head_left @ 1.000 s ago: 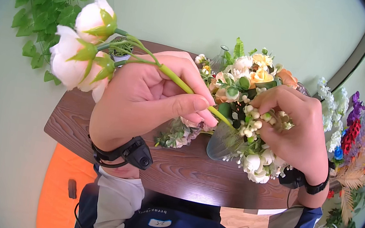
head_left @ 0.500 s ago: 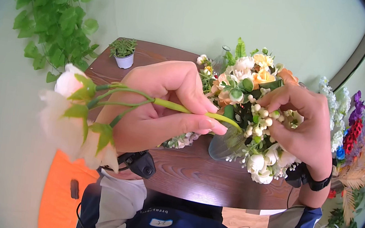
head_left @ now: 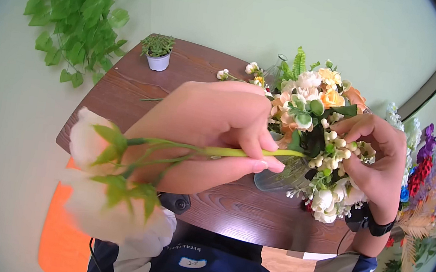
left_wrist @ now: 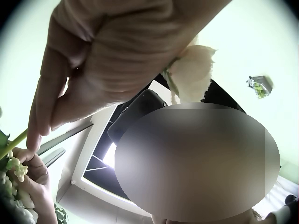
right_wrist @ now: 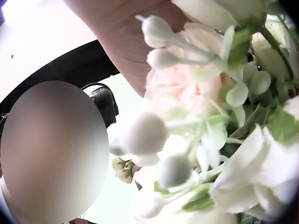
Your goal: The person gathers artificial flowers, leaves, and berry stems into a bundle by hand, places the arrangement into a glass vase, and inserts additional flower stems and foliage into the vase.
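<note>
Between thumb and fingertips, my left hand (head_left: pixel 214 119) pinches the green stem (head_left: pixel 221 151) of a white artificial rose spray (head_left: pixel 93 141). The blossoms hang back over the wrist at the left, and the stem lies nearly level. Its tip meets the leaves of a bouquet (head_left: pixel 311 85) of peach, cream and white flowers in a glass vase (head_left: pixel 272 182). At the bouquet's right side, my right hand (head_left: pixel 377 157) holds a sprig of white berries (head_left: pixel 336 154) with curled thumb and fingers. White blossoms (right_wrist: pixel 252 172) and berries fill much of the right wrist view.
A small potted plant (head_left: pixel 158 62) stands on the far left of the wooden table (head_left: pixel 206 60). Behind the bouquet is a clear glass bottle (head_left: pixel 277 69). Colourful artificial flowers (head_left: pixel 424 152) hang at the right, and a leafy vine (head_left: pixel 80 13) hangs on the left wall.
My left hand has moved right toward the bouquet, and the rose heads have swung down as the stem levelled. My right hand stays at the berries, slightly farther right in view.
</note>
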`<state>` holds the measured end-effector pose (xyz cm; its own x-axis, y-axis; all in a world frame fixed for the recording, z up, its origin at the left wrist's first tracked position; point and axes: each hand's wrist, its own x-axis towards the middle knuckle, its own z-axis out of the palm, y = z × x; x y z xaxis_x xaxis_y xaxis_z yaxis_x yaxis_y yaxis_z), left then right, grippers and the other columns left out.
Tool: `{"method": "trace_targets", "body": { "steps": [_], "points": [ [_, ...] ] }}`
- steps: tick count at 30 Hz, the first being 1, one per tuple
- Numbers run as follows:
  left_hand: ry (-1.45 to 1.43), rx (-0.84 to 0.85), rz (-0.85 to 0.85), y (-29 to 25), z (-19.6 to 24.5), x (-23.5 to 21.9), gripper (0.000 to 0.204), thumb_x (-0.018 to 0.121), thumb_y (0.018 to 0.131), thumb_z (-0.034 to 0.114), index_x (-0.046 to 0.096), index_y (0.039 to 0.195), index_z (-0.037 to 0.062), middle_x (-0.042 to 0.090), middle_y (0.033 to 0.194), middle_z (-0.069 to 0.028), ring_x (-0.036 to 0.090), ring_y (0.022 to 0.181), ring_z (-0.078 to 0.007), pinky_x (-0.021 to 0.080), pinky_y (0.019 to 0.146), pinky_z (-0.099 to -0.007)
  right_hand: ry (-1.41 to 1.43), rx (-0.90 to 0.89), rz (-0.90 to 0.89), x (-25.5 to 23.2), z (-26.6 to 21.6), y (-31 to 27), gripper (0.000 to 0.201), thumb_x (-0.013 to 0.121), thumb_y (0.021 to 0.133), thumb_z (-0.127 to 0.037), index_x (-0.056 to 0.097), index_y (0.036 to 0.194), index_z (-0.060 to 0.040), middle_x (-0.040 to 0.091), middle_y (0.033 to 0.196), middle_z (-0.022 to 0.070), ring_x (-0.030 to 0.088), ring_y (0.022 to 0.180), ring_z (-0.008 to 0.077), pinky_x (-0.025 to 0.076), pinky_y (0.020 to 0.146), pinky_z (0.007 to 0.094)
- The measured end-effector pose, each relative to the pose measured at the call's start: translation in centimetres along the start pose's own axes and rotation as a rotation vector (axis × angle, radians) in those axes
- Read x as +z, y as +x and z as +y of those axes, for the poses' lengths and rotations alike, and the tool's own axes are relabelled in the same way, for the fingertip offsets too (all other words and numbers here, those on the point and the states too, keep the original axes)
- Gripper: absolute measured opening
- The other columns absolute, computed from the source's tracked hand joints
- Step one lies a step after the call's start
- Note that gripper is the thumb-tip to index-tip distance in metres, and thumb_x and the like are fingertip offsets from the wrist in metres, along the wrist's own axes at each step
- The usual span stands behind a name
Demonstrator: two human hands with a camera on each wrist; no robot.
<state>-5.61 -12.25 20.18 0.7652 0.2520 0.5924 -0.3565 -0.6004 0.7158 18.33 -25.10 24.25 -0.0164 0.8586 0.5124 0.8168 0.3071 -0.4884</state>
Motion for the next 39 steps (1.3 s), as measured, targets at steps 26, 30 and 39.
{"method": "trace_targets", "body": {
  "steps": [26,30,39],
  "points": [
    [0.194,0.059,0.058,1.4,-1.5,2.2,0.022,0.071,0.073,-0.008,0.053,0.068,0.0026,0.062,0.076,-0.0073,0.065,0.074,-0.0088,0.042,0.051,-0.02,-0.004,-0.059,-0.004,-0.1,0.3,-0.2,0.012,0.057,0.062,0.004,0.056,0.073,-0.0009,0.068,0.081,0.0078,0.064,0.073,0.0121,0.049,0.065,0.023],
    [0.038,-0.011,0.142,2.5,-2.7,3.9,0.013,0.076,0.071,-0.002,0.063,0.071,-0.0014,0.068,0.075,-0.0111,0.067,0.071,-0.0132,0.052,0.063,-0.0235,-0.004,-0.066,0.007,0.2,0.4,-0.2,0.013,0.057,0.063,0.005,0.057,0.074,-0.0006,0.068,0.08,0.0083,0.064,0.073,0.0132,0.05,0.066,0.0242],
    [0.178,0.167,0.103,3.4,-2.9,4.7,0.01,0.077,0.07,0.003,0.068,0.073,0.0008,0.069,0.072,-0.0093,0.065,0.062,-0.0139,0.049,0.056,-0.0234,-0.106,-0.067,-0.041,-0.4,0.3,-0.4,0.012,0.061,0.062,0.005,0.055,0.071,-0.0007,0.068,0.083,0.0114,0.066,0.074,0.0151,0.051,0.067,0.024]
  ]
}}
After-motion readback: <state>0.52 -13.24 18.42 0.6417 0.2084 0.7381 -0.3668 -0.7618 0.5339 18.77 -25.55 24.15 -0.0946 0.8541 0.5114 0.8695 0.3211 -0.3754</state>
